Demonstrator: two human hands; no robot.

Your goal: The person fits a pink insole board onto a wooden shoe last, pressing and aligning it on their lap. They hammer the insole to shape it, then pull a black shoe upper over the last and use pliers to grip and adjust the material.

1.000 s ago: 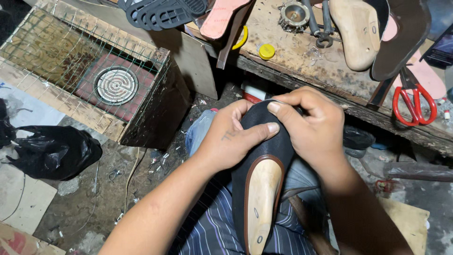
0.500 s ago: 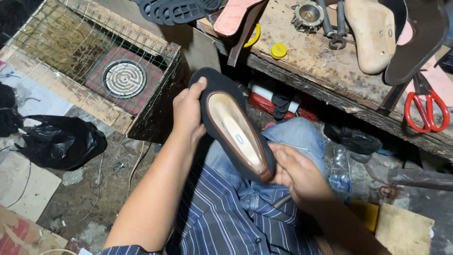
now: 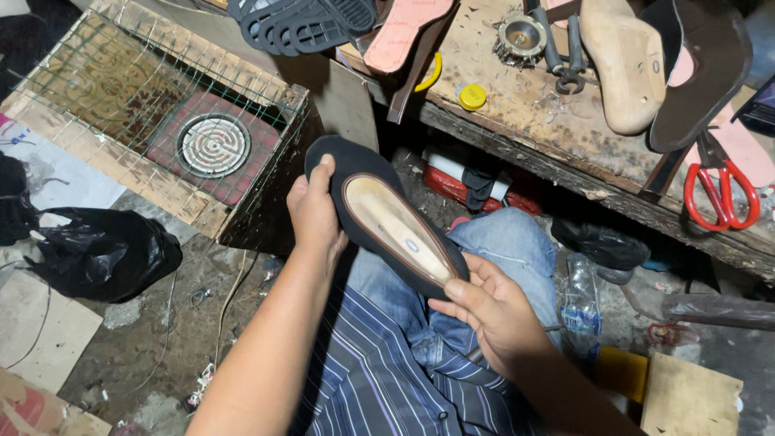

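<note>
I hold a black shoe upper stretched over a wooden last [image 3: 379,218], its tan bottom turned up, above my lap in the head view. My left hand [image 3: 315,214] grips its toe end at the upper left, thumb on the black edge. At the lower right, my right hand [image 3: 488,311] holds the heel end from below. The shoe lies tilted, toe toward the wire-covered box [image 3: 161,121].
A worn wooden workbench [image 3: 565,137] runs across the top right with a bare wooden last [image 3: 626,64], red-handled scissors [image 3: 722,190], a yellow cap [image 3: 473,97], pink insoles [image 3: 404,32] and black soles [image 3: 303,24]. A black plastic bag [image 3: 101,250] lies on the dirty floor at left.
The shoe has been turned from pointing straight at me to a diagonal, sole side up. My left hand moved to the toe end and my right hand dropped to the heel end.
</note>
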